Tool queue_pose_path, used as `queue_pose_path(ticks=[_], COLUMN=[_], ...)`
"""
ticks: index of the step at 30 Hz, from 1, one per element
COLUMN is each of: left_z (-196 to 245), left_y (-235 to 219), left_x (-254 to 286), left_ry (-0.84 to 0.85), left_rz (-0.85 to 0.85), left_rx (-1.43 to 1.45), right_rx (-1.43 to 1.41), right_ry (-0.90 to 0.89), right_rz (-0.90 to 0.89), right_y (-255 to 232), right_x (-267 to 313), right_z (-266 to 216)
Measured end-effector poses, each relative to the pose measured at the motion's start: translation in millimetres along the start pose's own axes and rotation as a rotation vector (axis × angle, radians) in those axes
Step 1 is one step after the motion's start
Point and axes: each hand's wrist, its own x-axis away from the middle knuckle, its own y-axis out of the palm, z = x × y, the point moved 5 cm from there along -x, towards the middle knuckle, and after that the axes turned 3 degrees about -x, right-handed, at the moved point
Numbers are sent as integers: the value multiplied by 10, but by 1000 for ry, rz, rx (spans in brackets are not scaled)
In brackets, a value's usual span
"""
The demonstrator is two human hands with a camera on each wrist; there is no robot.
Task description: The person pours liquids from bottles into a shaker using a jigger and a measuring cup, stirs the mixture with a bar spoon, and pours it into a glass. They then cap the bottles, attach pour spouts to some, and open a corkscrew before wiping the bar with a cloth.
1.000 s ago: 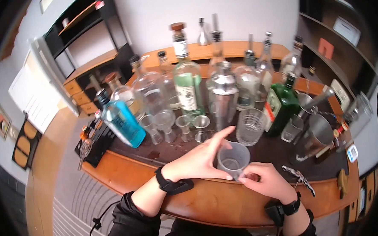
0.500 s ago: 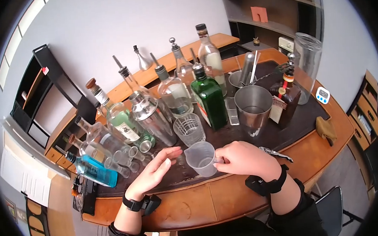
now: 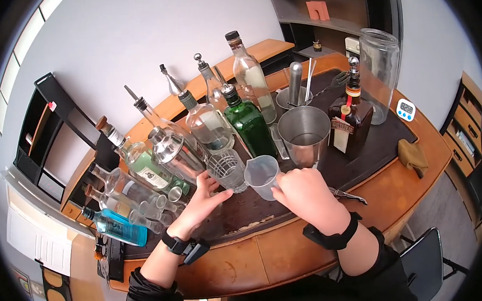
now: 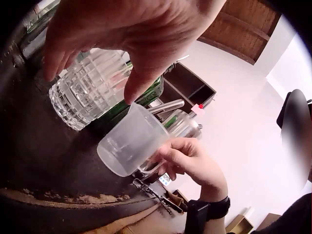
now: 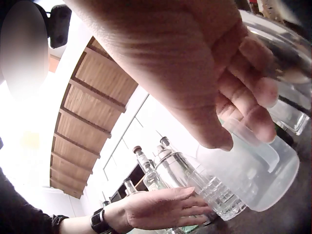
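My right hand [image 3: 311,197] pinches the handle of a clear plastic measuring cup [image 3: 261,180], which appears tilted over the dark table mat. Thumb and fingers meet at that handle in the right wrist view. Just left of the cup stands a cut-glass mixing glass [image 3: 224,172] with a grid pattern. Beside this glass is my left hand [image 3: 194,203], its fingers extended and thumb spread apart. In the left wrist view the left thumb and fingers overlap the mixing glass [image 4: 85,95], while the measuring cup [image 4: 130,144] is below the thumb.
A metal shaker [image 3: 174,151], a green bottle [image 3: 251,128] and several other bottles stand behind. Small glasses and a blue bottle [image 3: 117,225] are at left. To the right are a metal tin [image 3: 305,139], a brown bottle [image 3: 349,123], a tall jar [image 3: 380,72] and a corkscrew [image 3: 349,195].
My left hand has let go of the measuring cup and moved to the mixing glass. The right hand, gripping the handle, has lifted the cup farther from the table's front edge. The head view has turned right.
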Motion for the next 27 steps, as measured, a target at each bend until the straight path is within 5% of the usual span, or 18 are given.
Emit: queue_pose_path(ticks=[15, 21, 27], left_z=[-31, -74, -97], left_y=[226, 139, 117], left_x=[-273, -258, -202], left_ry=[130, 209, 194], left_rz=[131, 273, 341], left_rx=[339, 76, -90], right_rx=[-62, -373, -325], right_ry=[145, 39, -45], right_rz=[80, 27, -25], right_y=[-215, -206, -130], right_x=[-99, -104, -106], right_z=[-163, -353, -407])
